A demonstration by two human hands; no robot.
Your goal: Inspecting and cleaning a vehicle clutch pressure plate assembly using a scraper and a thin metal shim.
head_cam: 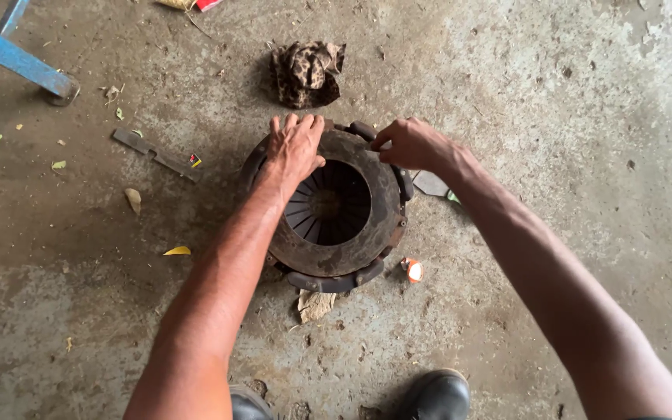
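Rough stained concrete floor (554,117), open on the right. Rusty clutch cover (336,206) sits mid-floor; left hand (295,148) lies flat on its far rim, right hand (410,144) pinches the far-right edge. Rag (306,72) beyond.

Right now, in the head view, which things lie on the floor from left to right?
Blue metal bar → flat metal tool → left hand on the rusty clutch cover → right hand → small orange object.
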